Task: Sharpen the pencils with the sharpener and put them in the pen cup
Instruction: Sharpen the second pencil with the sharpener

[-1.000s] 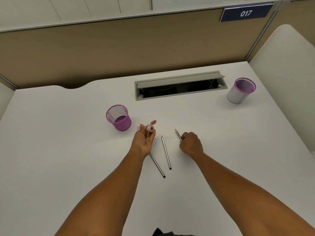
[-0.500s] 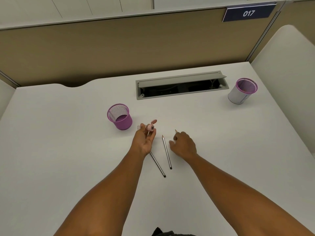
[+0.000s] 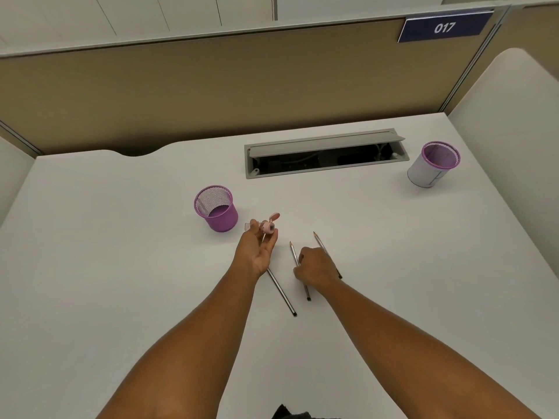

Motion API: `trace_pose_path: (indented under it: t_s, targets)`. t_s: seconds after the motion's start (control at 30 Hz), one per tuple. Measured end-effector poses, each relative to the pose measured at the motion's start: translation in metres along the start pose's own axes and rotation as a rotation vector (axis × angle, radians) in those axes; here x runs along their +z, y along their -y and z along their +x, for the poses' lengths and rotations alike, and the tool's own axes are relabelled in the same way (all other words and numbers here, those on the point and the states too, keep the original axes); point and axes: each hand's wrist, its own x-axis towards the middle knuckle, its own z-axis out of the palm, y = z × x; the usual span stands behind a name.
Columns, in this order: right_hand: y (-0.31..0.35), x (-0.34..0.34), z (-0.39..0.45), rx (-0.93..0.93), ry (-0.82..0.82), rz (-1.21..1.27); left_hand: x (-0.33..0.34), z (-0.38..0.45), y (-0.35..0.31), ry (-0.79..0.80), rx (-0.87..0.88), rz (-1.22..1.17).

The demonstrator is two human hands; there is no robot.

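Note:
My left hand [image 3: 257,249] is raised palm-up, and its fingertips hold a small pink sharpener [image 3: 268,226] with its lid flipped open. Three pencils lie on the white desk [image 3: 121,267]. The left pencil [image 3: 282,294] runs out from under my left hand. My right hand [image 3: 314,267] is curled over the middle pencil [image 3: 292,252], with its fingers pinching the shaft while the pencil still lies flat. The right pencil [image 3: 321,241] rests just behind that hand, untouched. A purple mesh pen cup [image 3: 216,208] stands upright and empty to the left of the sharpener.
A second mesh cup [image 3: 432,164], wrapped in white paper, stands at the back right. A grey cable hatch [image 3: 323,140] is open in the desk's rear middle. Beige partition walls enclose the desk at the back and right.
My right hand has moved left, off the right pencil and onto the middle one. The pencils have not shifted. My left hand still holds the sharpener in the same place.

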Motion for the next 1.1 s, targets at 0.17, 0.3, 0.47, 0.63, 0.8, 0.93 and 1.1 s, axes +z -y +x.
trace_pose_path:
  t_s: [0.17,0.3,0.47,0.63,0.8,0.93,1.1]
  targets:
    - [0.001,-0.005,-0.003,-0.006,0.001,0.014,0.002,-0.001,0.0,0.006,-0.012,-0.013]
    - [0.003,-0.012,-0.005,0.002,-0.013,0.007,0.003,-0.002,-0.002,0.011,-0.009,-0.023]
    - [0.007,-0.024,-0.005,-0.003,-0.074,0.085,0.007,-0.004,-0.005,0.02,0.004,-0.026]
    - [0.015,-0.036,-0.007,-0.035,-0.155,0.166,0.013,-0.008,-0.009,0.033,0.047,-0.013]
    - [0.022,-0.054,-0.013,-0.112,-0.25,0.184,0.017,-0.013,-0.014,0.047,0.077,0.008]
    - [0.027,-0.071,-0.018,-0.183,-0.329,0.203,0.02,-0.017,-0.02,0.007,0.14,-0.004]
    - [0.035,-0.089,-0.023,-0.282,-0.407,0.195,0.032,-0.027,-0.025,-0.008,0.194,-0.004]
